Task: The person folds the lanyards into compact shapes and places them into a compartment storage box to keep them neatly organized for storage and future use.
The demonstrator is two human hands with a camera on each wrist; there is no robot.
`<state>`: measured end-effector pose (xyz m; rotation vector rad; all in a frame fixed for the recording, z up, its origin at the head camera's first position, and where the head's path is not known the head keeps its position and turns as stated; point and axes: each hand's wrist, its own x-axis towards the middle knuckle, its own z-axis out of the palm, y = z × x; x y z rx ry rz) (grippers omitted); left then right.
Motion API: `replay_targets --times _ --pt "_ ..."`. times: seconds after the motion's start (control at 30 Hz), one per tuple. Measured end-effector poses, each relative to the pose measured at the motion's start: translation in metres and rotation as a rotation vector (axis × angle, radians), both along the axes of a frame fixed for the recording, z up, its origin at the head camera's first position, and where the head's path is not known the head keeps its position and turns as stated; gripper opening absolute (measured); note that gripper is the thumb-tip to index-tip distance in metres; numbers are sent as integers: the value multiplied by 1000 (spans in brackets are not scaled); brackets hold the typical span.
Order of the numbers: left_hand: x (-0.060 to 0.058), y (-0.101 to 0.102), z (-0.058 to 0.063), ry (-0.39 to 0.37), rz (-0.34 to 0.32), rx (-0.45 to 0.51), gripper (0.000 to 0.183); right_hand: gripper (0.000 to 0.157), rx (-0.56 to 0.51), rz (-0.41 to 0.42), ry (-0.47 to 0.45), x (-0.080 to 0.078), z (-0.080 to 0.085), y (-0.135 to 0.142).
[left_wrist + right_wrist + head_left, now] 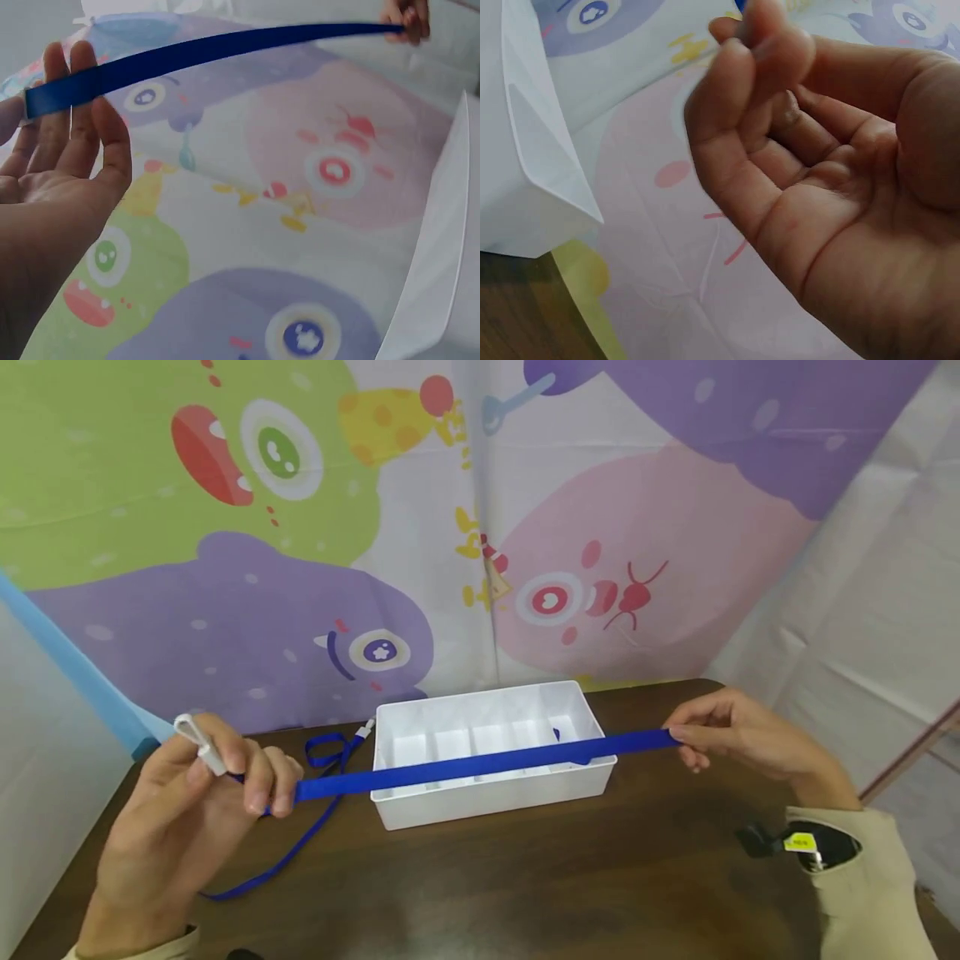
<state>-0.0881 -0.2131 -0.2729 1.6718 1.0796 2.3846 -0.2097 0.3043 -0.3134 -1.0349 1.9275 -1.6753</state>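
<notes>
A blue lanyard is stretched nearly straight between my two hands, above a white divided box. My left hand pinches its left end, where a white plastic hook sticks up past the thumb. In the left wrist view the strap crosses the fingers of that hand. The thumb and fingertips of my right hand pinch the other end; in the right wrist view the strap is mostly hidden behind them. On the table, left of the box, lies a second blue lanyard with a white fitting.
The box stands on a dark wooden table near a cloth backdrop printed with cartoon creatures. A small dark blue bit shows in its right compartment. White cloth hangs at the right side.
</notes>
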Motion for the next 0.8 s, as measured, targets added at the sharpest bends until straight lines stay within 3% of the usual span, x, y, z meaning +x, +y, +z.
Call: replay_targets --times 0.1,0.23,0.33,0.47,0.7,0.8 --pt "0 -4 1 -14 97 -96 32 21 21 14 -8 0 1 -1" --pt "5 -9 1 -46 288 -300 34 17 96 -30 12 3 3 -4" --pt "11 -9 3 -87 464 -457 34 15 134 -54 60 9 8 -8" --pt "18 -1 8 -98 651 -584 30 15 171 -67 146 21 18 -20" --pt "36 29 15 -3 964 -789 27 13 265 -109 215 43 32 -48" --pt "39 38 14 90 986 -752 28 12 280 -123 231 51 34 -58"
